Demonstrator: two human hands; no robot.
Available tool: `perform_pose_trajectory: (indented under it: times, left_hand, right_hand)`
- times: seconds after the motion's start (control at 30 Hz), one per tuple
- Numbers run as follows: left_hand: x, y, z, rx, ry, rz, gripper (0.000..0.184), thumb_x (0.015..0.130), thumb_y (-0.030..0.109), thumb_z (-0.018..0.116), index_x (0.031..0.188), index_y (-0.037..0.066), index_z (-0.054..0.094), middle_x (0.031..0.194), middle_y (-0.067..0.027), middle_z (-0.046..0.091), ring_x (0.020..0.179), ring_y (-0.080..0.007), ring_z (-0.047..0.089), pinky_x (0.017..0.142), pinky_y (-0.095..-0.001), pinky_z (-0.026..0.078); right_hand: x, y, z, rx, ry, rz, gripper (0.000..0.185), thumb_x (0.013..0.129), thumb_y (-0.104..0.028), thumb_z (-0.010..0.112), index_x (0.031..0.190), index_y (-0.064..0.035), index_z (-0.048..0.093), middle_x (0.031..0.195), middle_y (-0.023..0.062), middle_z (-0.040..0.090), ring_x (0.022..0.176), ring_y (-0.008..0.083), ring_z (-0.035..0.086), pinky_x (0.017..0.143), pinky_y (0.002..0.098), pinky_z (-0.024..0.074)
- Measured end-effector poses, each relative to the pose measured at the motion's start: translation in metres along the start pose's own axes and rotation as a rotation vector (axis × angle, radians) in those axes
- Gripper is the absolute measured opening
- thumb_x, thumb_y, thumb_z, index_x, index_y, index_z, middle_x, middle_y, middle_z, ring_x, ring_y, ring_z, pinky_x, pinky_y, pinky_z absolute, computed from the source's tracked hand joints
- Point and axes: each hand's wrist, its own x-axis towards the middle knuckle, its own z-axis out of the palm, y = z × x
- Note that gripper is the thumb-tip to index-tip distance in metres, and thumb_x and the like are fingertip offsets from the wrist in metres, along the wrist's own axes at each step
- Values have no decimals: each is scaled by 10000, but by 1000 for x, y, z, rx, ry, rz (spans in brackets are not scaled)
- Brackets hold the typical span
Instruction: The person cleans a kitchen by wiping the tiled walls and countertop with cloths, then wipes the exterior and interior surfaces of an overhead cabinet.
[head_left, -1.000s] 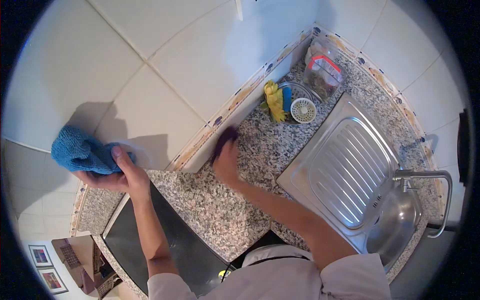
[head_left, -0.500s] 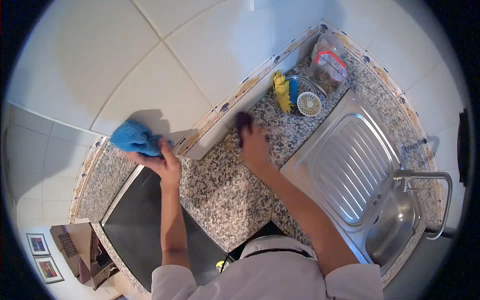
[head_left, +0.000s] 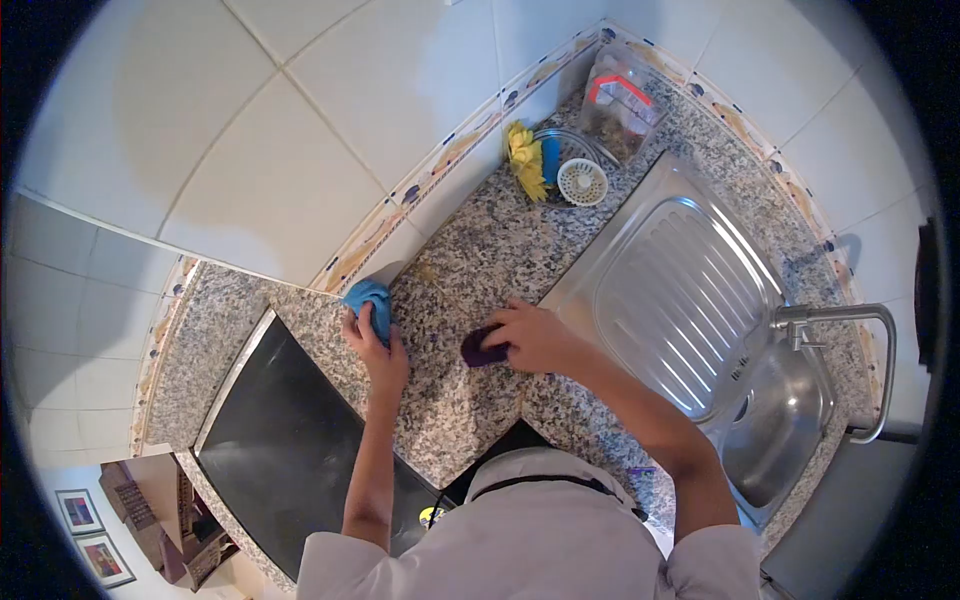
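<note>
A crumpled blue cloth (head_left: pixel 368 303) is gripped in my left hand (head_left: pixel 378 352), low against the tiled wall at the back of the granite countertop (head_left: pixel 460 240). To its right, my right hand (head_left: pixel 535 338) holds a dark purple scrubbing pad (head_left: pixel 484 347) down on the granite. The pad is partly covered by my fingers, so its full shape is hidden. Between the two hands lies a short stretch of speckled stone.
A steel sink with drainer (head_left: pixel 690 310) and a tap (head_left: pixel 840 315) is on the right. A black cooktop (head_left: pixel 290 450) is at left. In the back corner stand a yellow scrubber (head_left: pixel 526 160), a white strainer (head_left: pixel 582 182) and a clear plastic container (head_left: pixel 622 105).
My left hand has brought the cloth rightward and down from the wall above the cooktop. My right hand has drawn the purple pad back toward me. The view has shifted slightly.
</note>
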Motion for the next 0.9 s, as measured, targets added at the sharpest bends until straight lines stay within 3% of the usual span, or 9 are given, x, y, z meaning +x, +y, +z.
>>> perform_pose_trajectory:
  times: [0.13, 0.2, 0.33, 0.4, 0.53, 0.6, 0.73, 0.83, 0.9]
  left_hand:
    - [2, 6, 0, -60, -49, -61, 568, 787, -22, 562, 1309, 84, 364, 1329, -296, 207, 1191, -480, 325, 995, -482, 296]
    - [0, -2, 2, -34, -50, -43, 569, 787, -21, 563, 1309, 88, 366, 1333, -295, 201, 1191, -477, 325, 991, -486, 303]
    - [-1, -10, 8, 9, -36, -23, 580, 785, -19, 567, 1312, 93, 356, 1341, -290, 189, 1196, -480, 318, 984, -494, 313]
    - [1, -4, 7, 28, -34, -26, 588, 778, -22, 567, 1313, 94, 350, 1339, -293, 190, 1197, -482, 315, 983, -495, 313]
    - [4, 6, 8, 38, -4, -38, 613, 755, -25, 574, 1310, 91, 342, 1328, -300, 195, 1206, -489, 302, 982, -504, 309]
    - [6, 13, 14, 25, 21, -65, 620, 746, -28, 576, 1308, 92, 342, 1323, -304, 199, 1207, -491, 300, 982, -504, 308]
    - [4, 13, 18, 85, 71, -71, 621, 724, -40, 571, 1294, 97, 366, 1321, -300, 206, 1214, -492, 300, 983, -499, 307]
    - [2, 4, 21, 41, 101, -57, 603, 708, -51, 562, 1271, 94, 401, 1323, -290, 214, 1216, -482, 299, 975, -497, 312]
    - [2, 17, 16, -21, 135, -77, 595, 700, -55, 559, 1259, 90, 416, 1328, -284, 215, 1216, -477, 298, 971, -496, 315]
  right_hand:
    - [-3, 32, -42, 162, 127, 56, 283, 670, -39, 538, 899, -117, 686, 1209, 25, 540, 1113, 288, 494, 843, 368, 488]
    - [8, 43, -58, 86, 246, 311, 299, 648, -12, 512, 894, -62, 675, 1207, 74, 553, 1101, 314, 507, 895, 368, 452]
    - [25, 96, -28, 177, 355, 185, 302, 628, 4, 499, 884, -9, 659, 1224, 124, 539, 1096, 338, 506, 936, 391, 410]
    - [20, 98, -28, -20, 259, 22, 339, 661, -58, 511, 965, 6, 648, 1196, 143, 557, 1125, 326, 510, 941, 409, 420]
    - [-8, 71, -34, 38, 86, 98, 290, 643, 6, 496, 891, 20, 645, 1311, 154, 450, 1207, 332, 433, 979, 412, 378]
    - [-12, 64, -33, 158, 273, 85, 305, 638, 2, 496, 907, 26, 638, 1303, 162, 446, 1192, 331, 445, 976, 408, 386]
    - [30, 70, -27, 148, 335, 100, 307, 636, -3, 494, 905, 29, 639, 1303, 164, 434, 1154, 339, 471, 959, 396, 403]
    - [38, 76, -19, 63, 318, 182, 311, 639, -11, 496, 911, 25, 643, 1243, 179, 486, 1127, 346, 486, 948, 378, 411]
    - [18, 75, -18, -20, 184, 71, 314, 649, -89, 514, 919, -27, 663, 1075, 209, 596, 994, 371, 566, 877, 430, 445]
